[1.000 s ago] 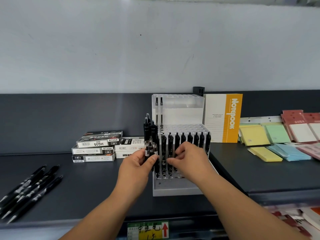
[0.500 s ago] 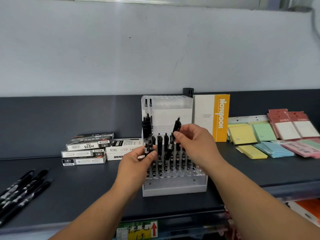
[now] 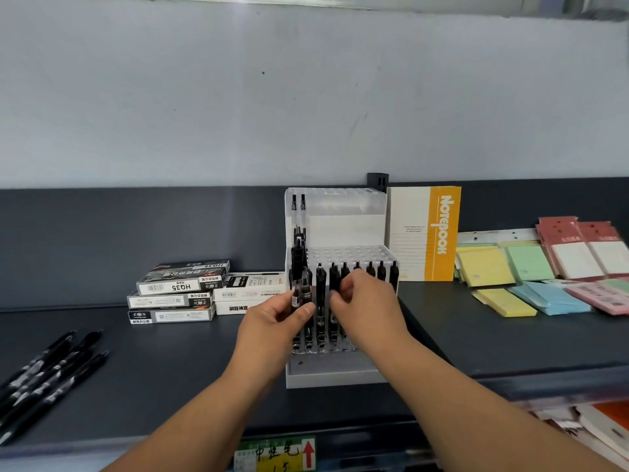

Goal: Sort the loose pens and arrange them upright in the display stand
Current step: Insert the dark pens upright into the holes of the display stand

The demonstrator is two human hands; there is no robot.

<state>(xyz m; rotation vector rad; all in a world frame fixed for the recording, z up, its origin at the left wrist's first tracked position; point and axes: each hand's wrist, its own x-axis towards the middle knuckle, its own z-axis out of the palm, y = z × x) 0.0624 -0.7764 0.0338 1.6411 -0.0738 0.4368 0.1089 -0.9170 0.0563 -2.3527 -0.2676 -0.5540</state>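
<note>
- Left hand (image 3: 277,316) is gripping a pen bundle (image 3: 299,274), several black pens held upright, just beside the display stand's front left corner.
- Right hand (image 3: 369,306) is curling its fingers and pinching one front-row pen (image 3: 334,279) by its upper half. Cannot tell whether the tip is sitting fully in its hole.
- Display stand (image 3: 326,373), clear and tiered, is standing on the dark shelf (image 3: 170,369). Its front row is carrying a line of upright black pens (image 3: 381,271). The middle tier's holes are looking mostly empty, and two back-tier pens (image 3: 298,202) are standing at the far left.
- Step, judging: seating a single pen in the front row while the left hand is acting as the feeder.
- Next move is probably calling for letting go, drawing one pen from the bundle and aiming its tip at a free hole, keeping it vertical so neighbours aren't getting knocked.
- Loose pens (image 3: 51,366) are lying flat at the shelf's far left, well apart from the stand, not yet sorted.
- Pen boxes (image 3: 180,287) are sitting stacked left of the stand, with a notebook (image 3: 425,233) and sticky notes (image 3: 493,267) to its right.
</note>
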